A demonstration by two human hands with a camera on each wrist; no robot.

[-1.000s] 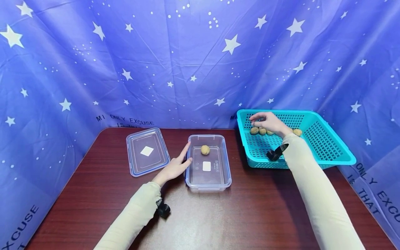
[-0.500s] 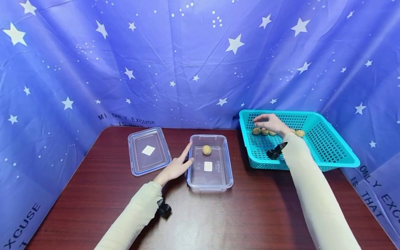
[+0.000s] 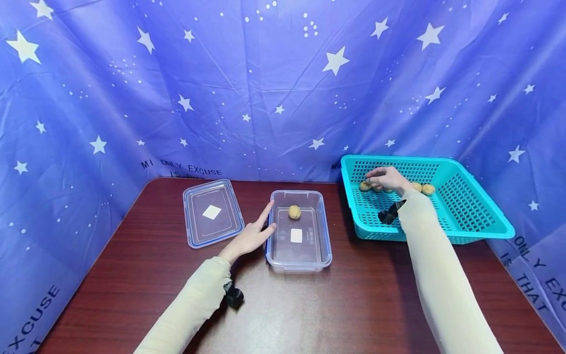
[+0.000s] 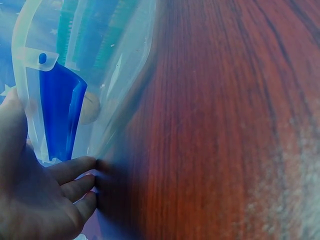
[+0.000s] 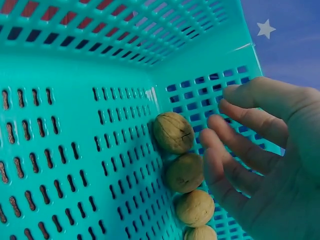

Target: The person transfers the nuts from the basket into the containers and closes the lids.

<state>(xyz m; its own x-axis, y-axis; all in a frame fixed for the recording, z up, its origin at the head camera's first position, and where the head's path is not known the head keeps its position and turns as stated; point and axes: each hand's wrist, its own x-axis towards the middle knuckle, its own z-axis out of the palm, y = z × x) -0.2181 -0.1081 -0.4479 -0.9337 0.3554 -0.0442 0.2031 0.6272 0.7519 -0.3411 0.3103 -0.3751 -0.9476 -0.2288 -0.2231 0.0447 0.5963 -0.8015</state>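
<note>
At the left wall of a clear plastic container (image 3: 283, 258), my left hand (image 3: 248, 239) rests with its fingers extended and gripping nothing. A single walnut (image 3: 294, 212) lies inside that container, toward the far end. Beside the blue side clip (image 4: 60, 110), the left wrist view shows my fingers at the container's wall. My right hand (image 3: 388, 178) is inside the turquoise basket (image 3: 482, 231), just over a row of walnuts (image 5: 173, 133). Its fingers are loosely bent and apart in the right wrist view, with nothing held. In the head view the hand partly hides the row.
Left of the container lies its clear lid (image 3: 201, 228) with a blue seal and a white sticker, on the brown wooden table (image 3: 283, 314). A blue star-patterned cloth (image 3: 247, 64) hangs behind and at the sides. The basket's raised walls surround the right hand.
My right hand has lowered slightly toward the walnuts in the basket. The left hand stays against the container. The head view has shifted a little.
</note>
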